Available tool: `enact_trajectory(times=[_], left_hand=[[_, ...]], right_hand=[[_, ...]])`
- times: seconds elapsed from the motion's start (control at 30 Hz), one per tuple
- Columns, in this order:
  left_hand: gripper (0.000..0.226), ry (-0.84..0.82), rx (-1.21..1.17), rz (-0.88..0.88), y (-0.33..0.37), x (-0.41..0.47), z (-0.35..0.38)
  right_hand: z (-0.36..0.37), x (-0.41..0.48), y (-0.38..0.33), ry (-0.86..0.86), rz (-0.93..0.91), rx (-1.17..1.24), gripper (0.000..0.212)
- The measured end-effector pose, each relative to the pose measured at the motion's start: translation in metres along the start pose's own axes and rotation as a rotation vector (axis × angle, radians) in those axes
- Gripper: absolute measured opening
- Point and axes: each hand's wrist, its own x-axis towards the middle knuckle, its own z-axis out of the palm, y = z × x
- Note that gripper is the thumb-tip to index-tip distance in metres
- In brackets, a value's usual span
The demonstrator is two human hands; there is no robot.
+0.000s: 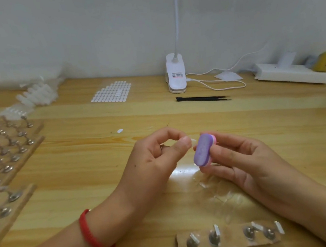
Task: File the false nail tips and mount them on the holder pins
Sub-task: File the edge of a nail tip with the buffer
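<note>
Nearest item: short brown cardboard holder strip (229, 246) with four metal pins, each apparently carrying a clear tip already, so that strip looked finished. Next: loose heap of clear plastic false nail tips (217, 195) on the pale wooden tabletop (78, 173), unfiled as far as could be judged. Left hand (156, 158), red braided bracelet (89, 231) at the wrist: thumb and forefinger closed in a pinch on one clear nail tip (192, 140), other fingers loosely curled. Right hand (243, 163): fingers (211, 169) and thumb curled round a purple-and-pink oval buffing block (203, 151), whose purple face lay just beside or against the pinched tip; contact could not be told. Filing step judged in hand. Left side: long cardboard pin boards (9, 157), most pins seemingly bare, so the bulk of mounting was judged outstanding. Further back: black tweezers (202, 98); sheet of white adhesive dots (112, 92); packets of spare tips (37, 94); white clip-lamp base (176, 75); white power strip (294, 72) against the wall.
</note>
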Motion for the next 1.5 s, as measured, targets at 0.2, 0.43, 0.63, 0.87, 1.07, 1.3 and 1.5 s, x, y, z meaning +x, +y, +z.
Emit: enact_trajectory(times=[0.2,0.43,0.63,0.87,1.07,1.3,1.5], left_hand=[[0.014,-0.050,0.074,0.007,-0.0028,-0.0010,-0.0006],[0.013,-0.077,0.096,-0.003,-0.0071,0.0011,-0.0003],[0.015,-0.088,0.116,-0.012,-0.0092,0.0024,0.0001],[0.016,-0.110,0.132,-0.022,-0.0093,0.0026,-0.0001],[0.017,-0.106,0.149,-0.027,-0.0100,0.0032,0.0001],[0.018,-0.094,0.139,-0.021,-0.0102,0.0036,-0.0007],[0.015,-0.078,0.102,-0.028,-0.0085,0.0034,0.0001]], right_hand=[[0.0011,-0.0008,0.0002,-0.014,-0.021,-0.030,0.029],[0.0012,-0.0024,-0.0015,-0.039,0.028,-0.060,0.030],[-0.0004,-0.0027,-0.0016,0.001,0.032,-0.016,0.034],[-0.0018,0.0004,-0.0013,0.001,0.052,-0.007,0.032],[-0.0013,0.0000,-0.0003,0.010,0.044,-0.016,0.034],[0.0010,-0.0005,0.0008,0.015,0.022,-0.042,0.038],[0.0005,-0.0018,0.0008,0.010,0.008,-0.034,0.034]])
